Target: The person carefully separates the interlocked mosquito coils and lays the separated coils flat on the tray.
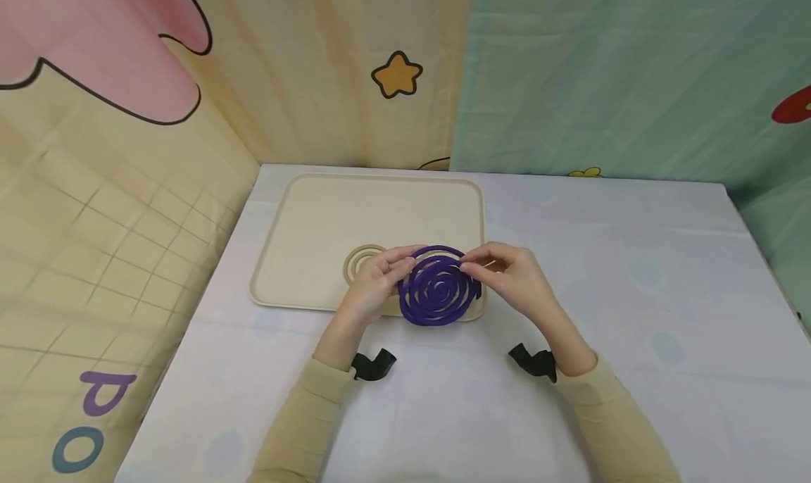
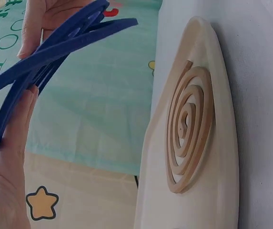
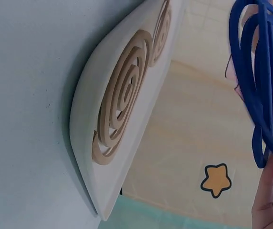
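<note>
A spiral mosquito coil (image 1: 440,291), purple in the head view and blue in the wrist views, is held up above the front right part of the tray. My left hand (image 1: 375,284) pinches its left edge between thumb and fingers. At its upper right, the thumb and forefinger of my right hand (image 1: 514,275) pinch the rim. Seen side-on in the left wrist view, the coil (image 2: 55,52) has bands that cross at an angle and spread apart. Below the hands, two tan spiral coils (image 3: 126,95) lie flat on the tray; the purple coil hides one of them from the head camera.
The cream tray (image 1: 380,201) with a raised rim stands at the back left of the table (image 1: 608,314), which has a pale cloth. Printed curtains (image 1: 589,67) hang close behind and along the sides. Black straps (image 1: 374,365) are worn at the wrists.
</note>
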The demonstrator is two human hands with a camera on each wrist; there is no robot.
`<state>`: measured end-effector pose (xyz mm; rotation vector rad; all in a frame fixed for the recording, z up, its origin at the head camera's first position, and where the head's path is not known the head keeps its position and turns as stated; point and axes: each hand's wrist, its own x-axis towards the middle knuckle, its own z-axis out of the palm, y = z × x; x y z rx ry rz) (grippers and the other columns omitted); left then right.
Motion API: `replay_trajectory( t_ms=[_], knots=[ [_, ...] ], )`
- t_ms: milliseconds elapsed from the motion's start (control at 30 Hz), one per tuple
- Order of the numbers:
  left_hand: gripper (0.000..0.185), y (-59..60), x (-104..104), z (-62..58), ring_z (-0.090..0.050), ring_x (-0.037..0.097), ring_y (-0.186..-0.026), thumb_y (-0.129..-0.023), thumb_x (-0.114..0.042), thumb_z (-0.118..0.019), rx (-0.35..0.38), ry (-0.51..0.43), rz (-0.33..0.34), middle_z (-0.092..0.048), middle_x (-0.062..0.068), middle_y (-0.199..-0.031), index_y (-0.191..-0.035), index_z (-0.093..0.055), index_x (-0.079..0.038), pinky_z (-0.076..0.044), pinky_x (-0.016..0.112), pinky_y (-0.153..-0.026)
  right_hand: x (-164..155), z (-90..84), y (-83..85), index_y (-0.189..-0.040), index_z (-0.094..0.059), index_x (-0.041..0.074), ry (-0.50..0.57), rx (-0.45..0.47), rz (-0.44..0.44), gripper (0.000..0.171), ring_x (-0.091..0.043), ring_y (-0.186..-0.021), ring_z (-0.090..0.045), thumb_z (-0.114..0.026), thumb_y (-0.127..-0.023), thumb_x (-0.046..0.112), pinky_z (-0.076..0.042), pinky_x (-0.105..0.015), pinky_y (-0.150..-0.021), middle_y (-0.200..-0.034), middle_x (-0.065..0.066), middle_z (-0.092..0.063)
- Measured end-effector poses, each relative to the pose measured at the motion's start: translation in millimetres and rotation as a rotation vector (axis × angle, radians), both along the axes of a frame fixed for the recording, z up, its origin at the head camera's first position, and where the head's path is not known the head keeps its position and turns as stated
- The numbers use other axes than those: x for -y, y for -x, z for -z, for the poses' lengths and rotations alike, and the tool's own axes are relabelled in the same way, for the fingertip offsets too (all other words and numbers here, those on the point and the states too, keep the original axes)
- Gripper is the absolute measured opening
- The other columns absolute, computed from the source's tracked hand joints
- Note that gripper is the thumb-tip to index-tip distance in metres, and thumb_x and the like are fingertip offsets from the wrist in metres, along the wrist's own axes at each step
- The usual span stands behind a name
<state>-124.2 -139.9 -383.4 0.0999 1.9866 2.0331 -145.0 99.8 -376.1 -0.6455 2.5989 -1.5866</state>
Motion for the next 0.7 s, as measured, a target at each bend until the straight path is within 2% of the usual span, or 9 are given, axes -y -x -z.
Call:
replay_trajectory(
  t_ms=[167, 267, 367, 533, 600, 700],
  knots=[
    [0.038, -2.2, -2.5, -0.1, -0.068, 0.004, -0.077, -0.102, -0.010, -0.050, 0.044, 0.054, 0.088, -0.072, 0.017, -0.111, -0.138, -0.052, 0.002, -0.057, 0.021, -0.069, 1.9, -0.6, -1.1, -0.092, -0.077, 0.010, -0.020, -0.195, -0.071, 0.007, -0.004, -0.075, -0.063, -0.076, -0.085, 0.008, -0.056, -0.021, -0.066, -0.085, -0.001, -0.073],
    [0.040, -2.5, -3.6, 0.0, -0.066, 0.003, -0.069, -0.102, -0.010, -0.051, 0.074, 0.054, 0.120, -0.074, 0.007, -0.094, -0.139, -0.050, 0.005, -0.055, 0.018, -0.064, 2.7, -2.0, -0.1, -0.092, -0.077, 0.011, -0.044, -0.239, -0.097, 0.008, -0.003, -0.074, -0.063, -0.076, -0.085, 0.007, -0.056, -0.021, -0.065, -0.084, 0.002, -0.073],
    [0.040, -2.3, -4.2, 1.1, -0.064, 0.002, -0.068, -0.103, -0.010, -0.048, 0.089, 0.017, 0.144, -0.072, -0.001, -0.093, -0.139, -0.048, 0.008, -0.053, 0.016, -0.063, 4.3, -4.7, 0.9, -0.092, -0.077, 0.012, -0.061, -0.249, -0.105, 0.008, -0.004, -0.074, -0.063, -0.076, -0.085, 0.009, -0.056, -0.021, -0.066, -0.085, 0.003, -0.073],
    [0.039, -1.7, -3.2, 3.4, -0.067, 0.002, -0.082, -0.105, -0.009, -0.040, 0.057, -0.049, 0.163, -0.068, 0.018, -0.117, -0.140, -0.046, 0.009, -0.056, 0.019, -0.072, 6.0, -7.3, 1.8, -0.095, -0.077, 0.011, -0.073, -0.229, -0.086, 0.009, -0.009, -0.076, -0.066, -0.076, -0.086, 0.010, -0.056, -0.022, -0.068, -0.088, 0.000, -0.074],
    [0.039, -1.6, -2.1, 3.6, -0.067, 0.002, -0.085, -0.105, -0.008, -0.040, 0.039, -0.053, 0.141, -0.064, 0.025, -0.124, -0.140, -0.046, 0.009, -0.057, 0.020, -0.075, 5.2, -6.4, 2.0, -0.096, -0.077, 0.010, -0.075, -0.192, -0.061, 0.010, -0.011, -0.077, -0.066, -0.076, -0.086, 0.010, -0.056, -0.022, -0.069, -0.089, -0.001, -0.075],
    [0.039, -1.2, -0.5, 2.8, -0.067, 0.002, -0.088, -0.105, -0.009, -0.040, 0.025, -0.059, 0.087, -0.060, 0.028, -0.129, -0.140, -0.046, 0.008, -0.057, 0.020, -0.078, 2.5, -4.6, 1.1, -0.099, -0.076, 0.008, -0.071, -0.106, -0.016, 0.013, -0.012, -0.078, -0.067, -0.075, -0.087, 0.012, -0.055, -0.021, -0.070, -0.092, -0.005, -0.076]
  ],
)
